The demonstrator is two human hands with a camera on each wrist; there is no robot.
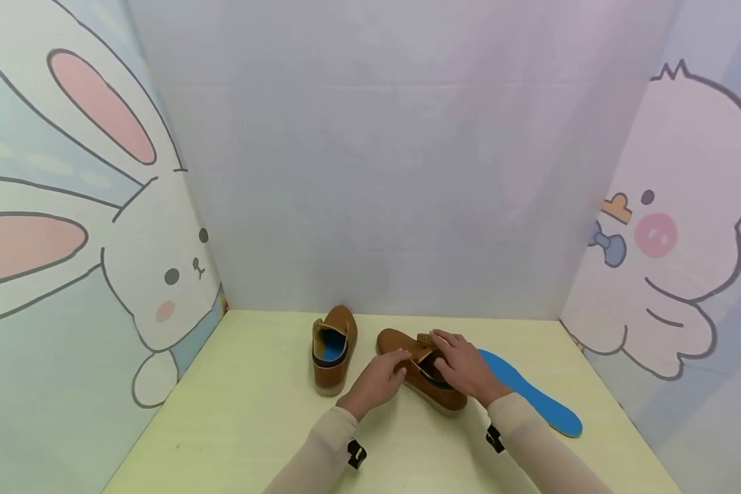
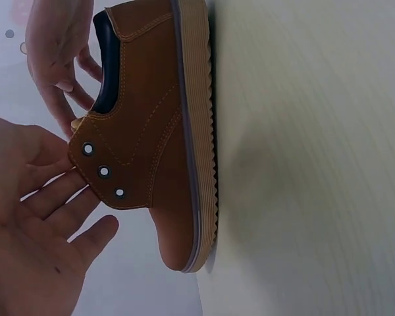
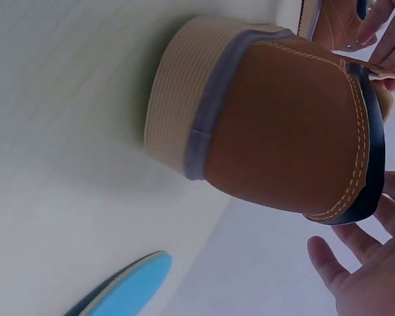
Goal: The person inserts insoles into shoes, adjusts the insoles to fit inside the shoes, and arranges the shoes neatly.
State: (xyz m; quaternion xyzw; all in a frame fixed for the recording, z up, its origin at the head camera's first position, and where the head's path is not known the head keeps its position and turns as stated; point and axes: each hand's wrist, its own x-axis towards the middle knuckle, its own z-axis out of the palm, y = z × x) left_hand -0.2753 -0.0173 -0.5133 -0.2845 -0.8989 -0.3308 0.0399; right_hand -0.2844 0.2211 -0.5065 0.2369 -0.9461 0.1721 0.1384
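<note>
A brown lace-less shoe lies on the pale yellow table, toe pointing away from me. My left hand touches its left eyelet flap with straight, spread fingers. My right hand hovers over the shoe's opening, fingers relaxed beside the dark padded collar. The left wrist view shows the right hand's fingers reaching down to the tongue. I cannot tell whether they pinch it. A second brown shoe with a blue insole inside stands just to the left.
A loose blue insole lies flat on the table right of the held shoe, also visible in the right wrist view as the insole. Cartoon-printed walls enclose the table on the left, back and right.
</note>
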